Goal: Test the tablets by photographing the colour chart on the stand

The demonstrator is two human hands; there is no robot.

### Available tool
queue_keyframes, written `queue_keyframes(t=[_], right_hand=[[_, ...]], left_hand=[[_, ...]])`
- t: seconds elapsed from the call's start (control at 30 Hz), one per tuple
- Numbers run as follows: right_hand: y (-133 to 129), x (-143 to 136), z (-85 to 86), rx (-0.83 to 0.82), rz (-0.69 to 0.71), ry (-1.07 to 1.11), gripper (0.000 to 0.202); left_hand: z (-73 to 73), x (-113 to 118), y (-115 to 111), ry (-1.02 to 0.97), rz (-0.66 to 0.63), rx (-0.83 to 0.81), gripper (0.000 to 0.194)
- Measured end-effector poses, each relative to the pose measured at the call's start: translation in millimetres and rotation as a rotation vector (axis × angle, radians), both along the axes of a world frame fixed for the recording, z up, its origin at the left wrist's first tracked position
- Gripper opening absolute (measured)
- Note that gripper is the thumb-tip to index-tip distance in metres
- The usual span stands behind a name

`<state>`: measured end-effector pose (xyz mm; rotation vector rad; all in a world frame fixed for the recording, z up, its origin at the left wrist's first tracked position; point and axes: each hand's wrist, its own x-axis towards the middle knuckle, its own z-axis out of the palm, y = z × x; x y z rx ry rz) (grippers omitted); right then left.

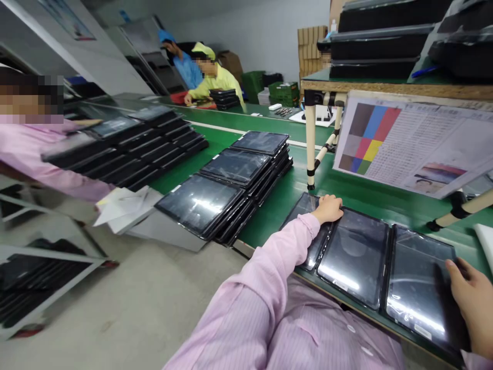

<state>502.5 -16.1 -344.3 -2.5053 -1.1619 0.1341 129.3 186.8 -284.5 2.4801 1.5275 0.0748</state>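
Three dark, glossy flat panels lie side by side along the near edge of a green bench, directly in front of the person. The left panel is partly covered by the person's forearm; the middle panel is in full view and the right panel carries a small pale label by its near edge.

The left hand is bent over the far end of the left panel, by the seam with the middle one, fingers curled downward. The right hand is at the outer edge of the right panel, thumb toward the glossy face and fingers bent behind it. With fingertips partly hidden, I cannot tell whether either hand grips a panel or merely rests against it.

Adjoining stacks of similar panels stand on the bench to the left, with further stacks beyond. Loose papers lie near the bench's left edge, beside a co-worker in pink. Two more co-workers, one in yellow and one in blue, are at the far side. A shelf stands over the bench at right, a printed colour chart hanging below its board.
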Motion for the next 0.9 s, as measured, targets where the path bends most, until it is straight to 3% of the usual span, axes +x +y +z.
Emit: queue_keyframes(t=[0.13,0.3,0.43,0.57,0.7,0.8,0.9], right_hand=[[3,-12,11.6,0.032,-0.071,0.166,0.090],[1,-20,13.2,0.124,-0.058,0.230,0.086],[-4,-19,7.1,0.225,-0.058,0.342,0.081],[-5,-12,9.5,0.261,-0.031,0.481,0.073],[-8,-8,24.2,0.209,0.039,0.471,0.065],[-29,-19,34.8,0.196,0.109,0.324,0.061],[-71,-44,39.5,0.262,0.389,0.054,0.046]], left_hand=[[3.5,-4,2,-0.028,-0.003,0.000,0.041],[18.5,-37,-18,-0.103,-0.005,0.044,0.044],[22.1,-79,-66,-0.131,0.000,0.053,0.045],[8.7,-111,-127,-0.122,-0.023,0.052,0.044],[-4.1,-115,-174,-0.098,-0.013,0.103,0.046],[-6.4,-111,-198,-0.077,-0.010,0.112,0.048],[-8.3,-110,-220,-0.041,-0.011,0.140,0.050]])
